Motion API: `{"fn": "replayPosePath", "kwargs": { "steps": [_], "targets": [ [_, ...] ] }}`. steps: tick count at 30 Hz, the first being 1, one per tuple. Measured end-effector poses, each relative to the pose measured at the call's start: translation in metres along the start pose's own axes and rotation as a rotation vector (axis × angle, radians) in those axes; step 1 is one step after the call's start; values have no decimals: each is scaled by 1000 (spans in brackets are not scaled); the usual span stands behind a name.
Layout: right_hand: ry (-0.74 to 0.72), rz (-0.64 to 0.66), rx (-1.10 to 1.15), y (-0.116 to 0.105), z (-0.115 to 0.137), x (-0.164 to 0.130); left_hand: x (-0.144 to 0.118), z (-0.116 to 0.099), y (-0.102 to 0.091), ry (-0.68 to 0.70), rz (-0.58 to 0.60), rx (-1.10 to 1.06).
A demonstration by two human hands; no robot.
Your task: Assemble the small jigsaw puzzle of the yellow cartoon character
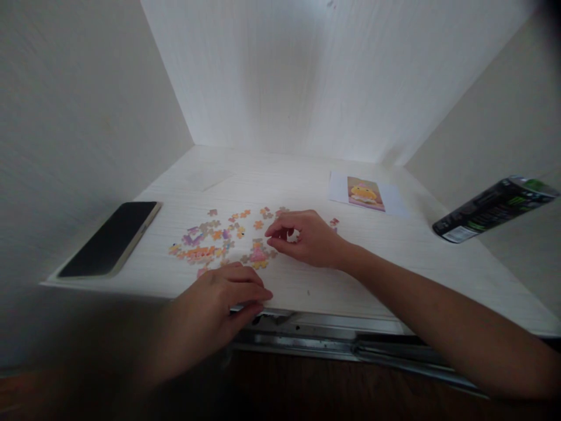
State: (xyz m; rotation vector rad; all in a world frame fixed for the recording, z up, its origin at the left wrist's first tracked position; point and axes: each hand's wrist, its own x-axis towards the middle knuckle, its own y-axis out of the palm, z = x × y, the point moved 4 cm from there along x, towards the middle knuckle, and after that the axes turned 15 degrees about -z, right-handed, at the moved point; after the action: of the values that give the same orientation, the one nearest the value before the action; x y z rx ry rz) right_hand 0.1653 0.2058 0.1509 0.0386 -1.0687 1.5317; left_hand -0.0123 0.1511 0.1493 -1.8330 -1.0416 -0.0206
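Observation:
Loose jigsaw puzzle pieces point(201, 252) in orange, purple, yellow and grey lie on the white tabletop. A pink and yellow cluster of puzzle pieces point(258, 255) sits between my hands. My right hand point(307, 237) is over the right side of the pieces, thumb and forefinger curled into a ring with their tips nearly meeting. Whatever may be between those tips is too small to make out. At the table's front edge rests my left hand point(228, 295), its fingers loosely bent and a gap showing between thumb and forefinger. Nothing shows in it.
A dark-screened phone point(109, 240) lies at the left. Toward the back right is a picture card point(366, 193) with a yellow figure, on white paper. A black can point(493, 210) stands at the right. White panels enclose the tabletop, and a metal rail point(307, 345) runs below its front edge.

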Motion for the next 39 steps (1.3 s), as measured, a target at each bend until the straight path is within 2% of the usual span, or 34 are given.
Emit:
{"fn": "replayPosePath", "kwargs": {
  "steps": [2, 4, 7, 9, 12, 15, 18, 27, 34, 39],
  "targets": [
    [-13, 11, 1, 1, 0, 0, 2, 0, -4, -2, -8, -38],
    [-5, 15, 12, 1, 0, 0, 5, 5, -9, -66, -85, -89],
    [82, 35, 97, 1, -2, 0, 6, 19, -14, -353, -296, -253],
    [160, 102, 216, 4, -2, -1, 3, 27, -11, -574, -390, -428],
    [245, 239, 408, 9, 0, -5, 0, 30, -5, -803, -449, -591],
    [307, 311, 514, 14, 2, -8, -3, 28, -2, -939, -468, -633],
    [356, 321, 567, 16, 2, -8, -2, 25, 0, -969, -446, -674],
    [403, 397, 624, 17, 7, -14, 4, 21, 7, -884, -454, -748],
    [364, 338, 524, 16, 9, -12, 12, 19, 13, -889, -419, -787],
    [459, 328, 610, 18, 3, -11, 12, 27, 9, -840, -447, -801]
  ]
}}
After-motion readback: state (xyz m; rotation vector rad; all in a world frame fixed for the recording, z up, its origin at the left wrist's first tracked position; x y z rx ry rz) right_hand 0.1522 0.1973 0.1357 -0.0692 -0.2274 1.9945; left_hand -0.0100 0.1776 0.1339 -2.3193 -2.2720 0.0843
